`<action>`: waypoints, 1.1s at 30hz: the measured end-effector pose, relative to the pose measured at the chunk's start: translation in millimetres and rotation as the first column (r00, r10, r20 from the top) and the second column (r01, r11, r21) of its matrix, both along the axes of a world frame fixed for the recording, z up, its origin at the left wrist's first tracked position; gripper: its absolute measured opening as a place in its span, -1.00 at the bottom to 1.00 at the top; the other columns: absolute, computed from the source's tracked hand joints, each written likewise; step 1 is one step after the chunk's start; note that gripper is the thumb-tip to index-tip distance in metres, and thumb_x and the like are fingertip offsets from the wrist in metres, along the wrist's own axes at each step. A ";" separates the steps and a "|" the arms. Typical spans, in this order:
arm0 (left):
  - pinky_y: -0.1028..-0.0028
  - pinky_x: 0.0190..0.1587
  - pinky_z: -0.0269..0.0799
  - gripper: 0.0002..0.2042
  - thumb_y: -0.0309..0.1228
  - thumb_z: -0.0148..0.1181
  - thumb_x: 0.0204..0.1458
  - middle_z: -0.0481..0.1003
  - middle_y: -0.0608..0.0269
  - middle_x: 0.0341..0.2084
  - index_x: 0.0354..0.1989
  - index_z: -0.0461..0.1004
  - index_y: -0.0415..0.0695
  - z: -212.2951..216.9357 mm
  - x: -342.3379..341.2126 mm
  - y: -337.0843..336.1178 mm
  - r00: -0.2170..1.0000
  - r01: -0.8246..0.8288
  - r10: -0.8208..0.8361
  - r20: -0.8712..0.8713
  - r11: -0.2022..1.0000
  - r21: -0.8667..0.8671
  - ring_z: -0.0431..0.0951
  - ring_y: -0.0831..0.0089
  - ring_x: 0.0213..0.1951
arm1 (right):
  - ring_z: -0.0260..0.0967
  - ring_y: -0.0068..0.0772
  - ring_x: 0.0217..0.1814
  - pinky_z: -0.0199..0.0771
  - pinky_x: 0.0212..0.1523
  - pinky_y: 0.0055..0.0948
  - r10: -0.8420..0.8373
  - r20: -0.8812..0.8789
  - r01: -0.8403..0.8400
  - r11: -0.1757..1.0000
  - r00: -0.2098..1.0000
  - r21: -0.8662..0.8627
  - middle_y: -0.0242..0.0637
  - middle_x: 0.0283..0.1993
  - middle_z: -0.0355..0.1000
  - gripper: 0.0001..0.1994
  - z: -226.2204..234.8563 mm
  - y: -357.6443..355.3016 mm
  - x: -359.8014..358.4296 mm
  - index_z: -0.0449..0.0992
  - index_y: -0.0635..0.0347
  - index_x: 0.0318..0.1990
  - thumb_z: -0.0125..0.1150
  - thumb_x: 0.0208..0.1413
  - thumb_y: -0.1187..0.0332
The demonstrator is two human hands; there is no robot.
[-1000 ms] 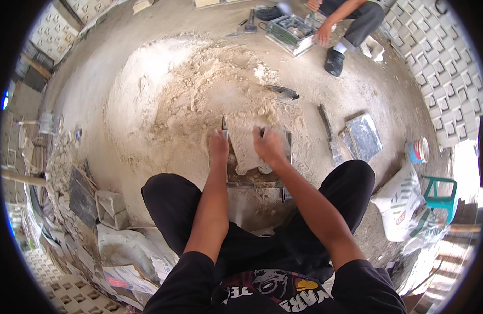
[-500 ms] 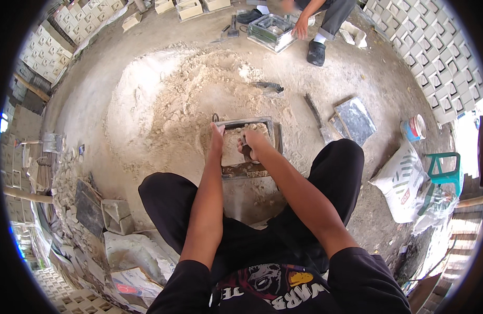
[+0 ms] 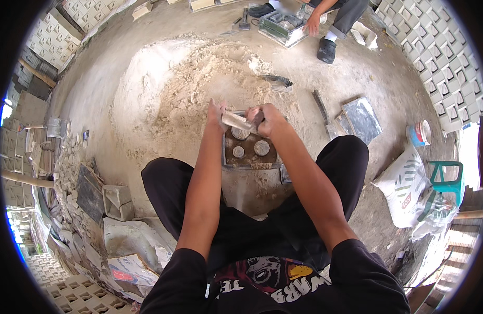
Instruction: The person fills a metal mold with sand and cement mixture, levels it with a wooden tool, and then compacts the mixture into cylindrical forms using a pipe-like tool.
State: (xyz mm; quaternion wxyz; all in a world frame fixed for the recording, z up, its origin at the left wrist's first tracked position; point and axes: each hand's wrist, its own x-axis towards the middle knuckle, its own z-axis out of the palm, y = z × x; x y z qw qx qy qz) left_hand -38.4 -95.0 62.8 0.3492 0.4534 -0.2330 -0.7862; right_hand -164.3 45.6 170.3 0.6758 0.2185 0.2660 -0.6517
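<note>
Grey, mortar-caked flat metal bar (image 3: 238, 121) sits level across the far rim of a square metal mould with three round cores (image 3: 249, 148), gripped at both ends, likely so it can bear evenly on the rim. Mould rests on the dusty ground btwn the person's knees, w/ a pale heap of sandy mortar mix (image 3: 189, 89) just beyond it, close at hand. Left hand (image 3: 216, 112) is clamped on the bar's left end; right hand (image 3: 267, 118) is closed round its right end. Both forearms reach straight fwd from the lower edge, elbows slightly bent, wrists over the mould; person squats, black trousers either side. Right of the mould lie a flat grey metal plate (image 3: 362, 118) and, further out, a white woven sack (image 3: 406, 186). Far side, another person's hand (image 3: 310, 26) rests on a green-rimmed mould (image 3: 280, 26).
</note>
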 end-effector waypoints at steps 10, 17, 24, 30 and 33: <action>0.12 0.16 0.25 -0.52 -0.21 0.01 0.13 0.40 -0.23 0.02 0.10 0.31 -0.34 -34.6 -25.6 91.8 0.682 0.705 0.028 0.731 0.241 -0.667 0.36 -0.09 0.10 | 0.05 -0.57 -0.65 0.05 -0.74 -0.57 0.266 -0.564 -0.234 0.964 0.782 0.130 -0.25 -0.48 0.21 -0.89 86.7 28.5 -70.3 0.19 0.25 -0.30 -0.28 0.24 0.45; 0.17 0.39 -0.11 -0.37 -0.13 -0.05 0.17 0.07 -0.06 0.33 0.32 0.08 -0.30 -51.5 -53.7 134.3 0.395 0.912 0.179 0.901 0.043 -0.409 -0.01 0.13 0.39 | 0.01 -0.66 -0.69 -0.09 -0.77 -0.64 0.202 -0.682 -0.062 0.972 0.703 0.225 -0.35 -0.46 0.23 -0.79 89.1 76.5 -89.1 0.24 0.15 -0.24 0.03 0.26 0.21; 0.17 0.40 -0.16 -0.32 0.01 -0.12 0.19 0.03 0.01 0.36 0.31 0.09 -0.30 -53.4 -40.0 137.5 0.352 0.920 0.333 0.875 -0.297 -0.257 -0.07 0.18 0.41 | 0.03 -0.67 -0.67 -0.10 -0.76 -0.64 0.201 -0.635 -0.105 0.977 0.746 0.186 -0.35 -0.46 0.22 -0.75 79.5 99.4 -106.4 0.28 0.17 -0.23 0.11 0.22 0.20; 0.11 0.42 -0.29 -0.29 0.03 -0.14 0.19 -0.02 0.02 0.38 0.37 -0.02 -0.22 -22.1 -15.7 191.0 0.383 0.730 0.050 0.922 -0.628 -0.269 -0.07 0.19 0.41 | 0.07 -0.57 -0.65 -0.03 -0.73 -0.55 0.188 -0.731 -0.049 0.977 0.656 0.207 -0.30 -0.52 0.21 -0.70 90.9 100.5 -93.9 0.24 0.24 -0.43 0.10 0.21 0.24; -0.01 0.40 -0.34 -0.32 -0.03 -0.14 0.19 -0.03 0.03 0.39 0.39 -0.05 -0.20 -36.1 1.2 188.4 0.334 0.781 0.224 0.916 -0.610 -0.136 -0.10 0.18 0.42 | 0.07 -0.55 -0.65 -0.02 -0.73 -0.52 0.187 -0.738 -0.092 0.981 0.648 0.169 -0.31 -0.54 0.20 -0.69 88.5 92.1 -92.1 0.23 0.25 -0.45 0.11 0.21 0.23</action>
